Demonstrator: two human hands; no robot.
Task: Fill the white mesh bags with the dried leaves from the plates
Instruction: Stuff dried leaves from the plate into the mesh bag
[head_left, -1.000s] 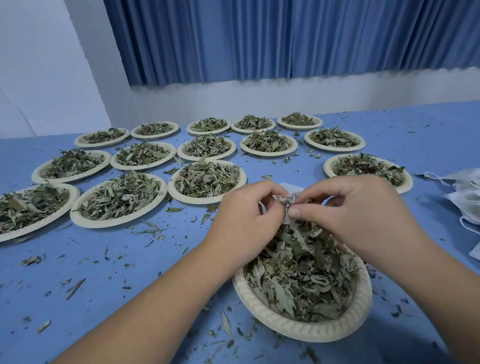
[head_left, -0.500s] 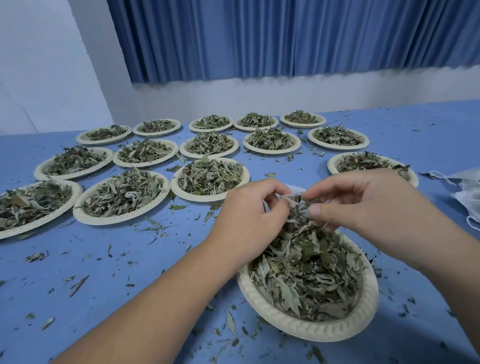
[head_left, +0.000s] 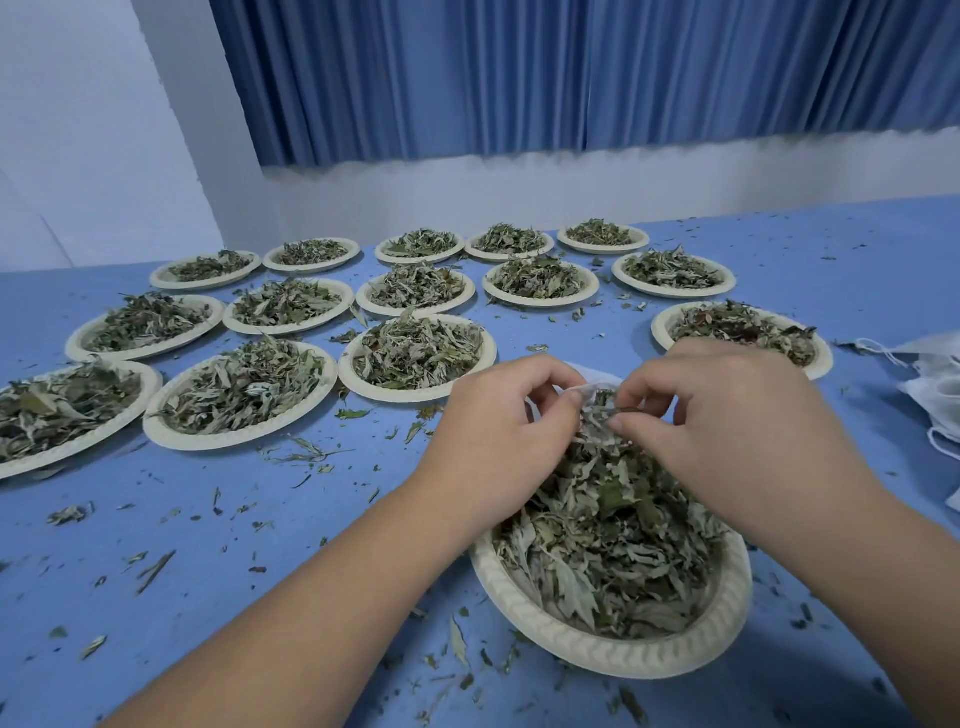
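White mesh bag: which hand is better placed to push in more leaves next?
Probably the right hand: its fingers pinch dried green leaves at the mouth of the white mesh bag, while the left hand holds that bag's rim.

Close in front of me, a paper plate (head_left: 597, 657) heaped with dried leaves (head_left: 608, 540) sits on a blue tabletop (head_left: 260, 545). Above its far side, my left hand (head_left: 498, 431) pinches the edge of a small white mesh bag (head_left: 592, 387) between thumb and forefinger. My right hand (head_left: 727, 415), fingers curled, pinches a few leaves at the bag's mouth. Beyond my hands, more plates of leaves (head_left: 415, 397) stand in rows, set apart from one another. Leaf crumbs (head_left: 150, 569) speckle the tabletop. A pile of white bags (head_left: 935, 395) lies at the right edge. A pleated blue curtain (head_left: 571, 78) hangs behind.
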